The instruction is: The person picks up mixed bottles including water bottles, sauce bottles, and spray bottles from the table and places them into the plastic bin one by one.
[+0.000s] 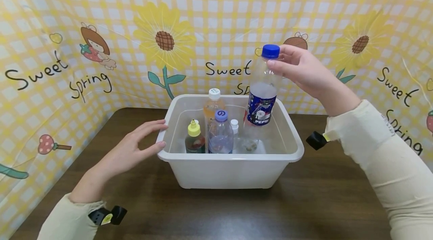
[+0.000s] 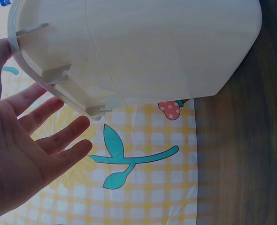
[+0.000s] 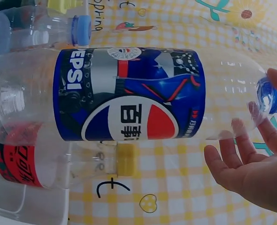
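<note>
A clear Pepsi bottle with a blue cap stands upright over the right part of a white plastic tub. My right hand pinches it by the neck, just under the cap; the right wrist view shows the same bottle close up. At the tub's left rim, my left hand rests its fingertips, fingers mostly straight. Inside the tub stand a yellow-capped squeeze bottle, an orange drink bottle with a white cap and a bottle with a purple cap.
A red-labelled bottle with a yellow cap is behind the Pepsi bottle in the right wrist view. A small white-capped bottle is also in the tub. The dark wooden table meets a yellow checked cloth behind.
</note>
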Motion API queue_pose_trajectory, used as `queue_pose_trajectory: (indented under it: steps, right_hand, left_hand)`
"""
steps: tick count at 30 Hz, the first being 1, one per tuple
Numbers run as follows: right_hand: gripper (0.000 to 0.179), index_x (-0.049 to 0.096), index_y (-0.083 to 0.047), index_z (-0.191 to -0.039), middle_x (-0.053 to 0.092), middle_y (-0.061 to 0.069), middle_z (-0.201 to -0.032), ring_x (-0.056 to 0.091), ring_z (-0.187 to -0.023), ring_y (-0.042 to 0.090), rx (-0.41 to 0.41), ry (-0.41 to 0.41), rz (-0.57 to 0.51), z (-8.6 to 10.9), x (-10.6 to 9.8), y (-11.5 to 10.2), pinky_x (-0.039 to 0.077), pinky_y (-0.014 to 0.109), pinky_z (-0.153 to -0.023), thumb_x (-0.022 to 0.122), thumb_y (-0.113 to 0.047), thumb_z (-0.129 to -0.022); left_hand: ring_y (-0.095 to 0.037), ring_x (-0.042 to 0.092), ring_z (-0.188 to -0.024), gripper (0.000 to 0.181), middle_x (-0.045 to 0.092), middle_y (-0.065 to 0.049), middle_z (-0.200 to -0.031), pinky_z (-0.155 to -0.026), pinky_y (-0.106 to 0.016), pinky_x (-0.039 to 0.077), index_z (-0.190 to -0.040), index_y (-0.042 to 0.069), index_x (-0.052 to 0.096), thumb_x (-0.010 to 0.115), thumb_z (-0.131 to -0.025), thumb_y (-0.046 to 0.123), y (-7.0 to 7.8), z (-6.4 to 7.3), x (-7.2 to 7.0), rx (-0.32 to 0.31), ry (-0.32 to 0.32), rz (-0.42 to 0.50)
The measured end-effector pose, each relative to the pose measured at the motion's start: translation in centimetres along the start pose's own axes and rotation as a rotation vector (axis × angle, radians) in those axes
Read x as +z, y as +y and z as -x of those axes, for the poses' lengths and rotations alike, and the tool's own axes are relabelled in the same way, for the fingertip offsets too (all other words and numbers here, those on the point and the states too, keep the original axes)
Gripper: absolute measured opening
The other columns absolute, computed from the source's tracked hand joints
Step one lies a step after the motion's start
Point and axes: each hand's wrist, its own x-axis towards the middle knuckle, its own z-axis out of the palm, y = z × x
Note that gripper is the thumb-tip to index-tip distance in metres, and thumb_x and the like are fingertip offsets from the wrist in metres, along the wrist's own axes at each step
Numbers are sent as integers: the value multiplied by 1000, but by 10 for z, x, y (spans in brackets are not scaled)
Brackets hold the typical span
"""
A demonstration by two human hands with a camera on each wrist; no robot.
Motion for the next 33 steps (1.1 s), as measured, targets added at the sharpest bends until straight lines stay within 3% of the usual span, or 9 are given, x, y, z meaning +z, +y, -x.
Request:
queue_pose_trajectory:
  steps: [11, 28, 33]
  right_hand:
    - [25, 56, -14, -117, 62, -9, -104, 53, -99, 10, 97, -137, 71, -10, 1, 22, 42, 25, -88, 57, -18, -93]
    - [31, 52, -8, -120, 62, -3, -110, 54, -108, 12, 175, -222, 104, -15, 7, 50, 37, 38, -104, 60, -17, -91]
    - [28, 54, -9, -117, 62, -3, -109, 54, -108, 13, 177, -238, 84, -14, 9, 55, 37, 38, -102, 60, -15, -90]
  left_hand:
    - [-32, 37, -133, 43, 42, -8, -144, -101, -57, 33, -131, 17, 52, 61, -91, 27, -1, 0, 1, 13, 8, 13]
    - [-32, 37, -133, 43, 42, -8, -144, -101, -57, 33, -131, 16, 52, 61, -91, 26, 0, 0, 1, 10, 7, 19]
    - [-32, 38, -133, 43, 42, -8, -144, -101, -57, 33, -131, 16, 52, 61, -91, 26, 0, 0, 1, 10, 7, 15]
